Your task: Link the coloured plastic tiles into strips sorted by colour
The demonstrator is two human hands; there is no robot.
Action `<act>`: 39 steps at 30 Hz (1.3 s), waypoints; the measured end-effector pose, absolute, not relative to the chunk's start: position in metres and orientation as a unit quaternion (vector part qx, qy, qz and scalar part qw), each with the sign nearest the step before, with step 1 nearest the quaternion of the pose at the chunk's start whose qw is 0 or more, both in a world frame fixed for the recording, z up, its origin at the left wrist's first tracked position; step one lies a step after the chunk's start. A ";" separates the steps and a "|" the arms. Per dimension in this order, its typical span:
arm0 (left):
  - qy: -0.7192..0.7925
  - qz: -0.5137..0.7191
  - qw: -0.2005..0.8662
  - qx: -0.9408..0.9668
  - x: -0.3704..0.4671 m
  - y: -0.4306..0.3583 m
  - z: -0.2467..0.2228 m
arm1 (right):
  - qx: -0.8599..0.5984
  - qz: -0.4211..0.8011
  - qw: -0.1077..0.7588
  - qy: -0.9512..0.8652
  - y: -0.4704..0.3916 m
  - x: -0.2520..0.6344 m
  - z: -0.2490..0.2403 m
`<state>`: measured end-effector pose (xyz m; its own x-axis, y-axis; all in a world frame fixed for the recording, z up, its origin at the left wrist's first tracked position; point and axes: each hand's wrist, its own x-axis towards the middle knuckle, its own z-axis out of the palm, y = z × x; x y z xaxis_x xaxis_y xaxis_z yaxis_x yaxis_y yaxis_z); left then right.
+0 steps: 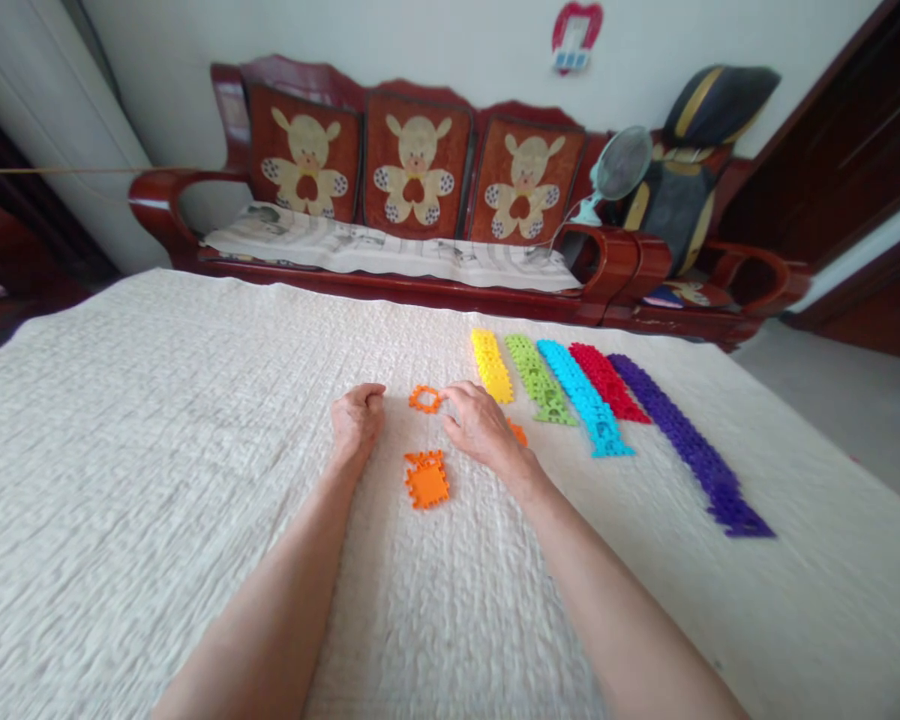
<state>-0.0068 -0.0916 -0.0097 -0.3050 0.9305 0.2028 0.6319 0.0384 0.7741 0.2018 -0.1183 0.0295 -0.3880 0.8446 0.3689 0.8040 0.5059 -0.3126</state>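
Observation:
My right hand has its thumb and index finger at the right edge of an orange open-frame tile, a plastic interlocking piece with a notched rim. My left hand is curled into a fist on the cover, left of that tile and apart from it; its palm is hidden. Nearer to me lie orange interlocking tiles, a solid square with a smaller piece at its far edge. More orange plastic shows partly behind my right wrist.
Rows of interlocking tiles in yellow, green, blue, red and purple lie to the right on the white quilted cover. Beyond stand a wooden sofa with bear cushions and a fan.

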 end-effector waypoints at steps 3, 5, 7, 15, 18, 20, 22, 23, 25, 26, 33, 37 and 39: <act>0.706 0.449 0.194 0.513 -0.009 -0.089 -0.011 | -0.510 0.039 0.213 -0.833 -0.105 0.188 0.027; 0.707 0.483 0.203 0.476 -0.011 -0.085 -0.013 | -0.514 0.031 0.201 -0.833 -0.101 0.185 0.025; 0.704 0.507 0.211 0.451 -0.013 -0.082 -0.016 | -0.525 0.020 0.183 -0.831 -0.099 0.183 0.022; 0.701 0.510 0.217 0.449 -0.013 -0.083 -0.013 | -0.559 0.040 0.127 -0.819 -0.106 0.179 0.032; 0.702 0.506 0.215 0.452 -0.012 -0.084 -0.011 | -0.534 0.024 0.187 -0.824 -0.136 0.201 0.043; 0.698 0.510 0.214 0.454 -0.012 -0.084 -0.012 | -0.510 0.018 0.245 -0.824 -0.164 0.224 0.047; 0.694 0.514 0.213 0.457 -0.012 -0.083 -0.015 | -0.484 0.047 0.257 -0.835 -0.194 0.249 0.047; 0.691 0.516 0.214 0.458 -0.012 -0.083 -0.017 | -0.473 0.066 0.247 -0.843 -0.207 0.260 0.044; 0.687 0.523 0.215 0.457 -0.012 -0.081 -0.020 | -0.464 0.097 0.216 -0.854 -0.225 0.277 0.037; 0.686 0.526 0.214 0.456 -0.012 -0.080 -0.021 | -0.462 0.104 0.206 -0.856 -0.230 0.281 0.033; 0.685 0.532 0.205 0.453 -0.013 -0.078 -0.025 | -0.508 0.060 0.275 -0.814 -0.237 0.274 0.023; 0.682 0.535 0.200 0.457 -0.014 -0.078 -0.026 | -0.606 0.046 0.258 -0.751 -0.247 0.258 0.022; 0.682 0.534 0.199 0.458 -0.014 -0.078 -0.026 | -0.637 0.027 0.225 -0.737 -0.250 0.250 0.019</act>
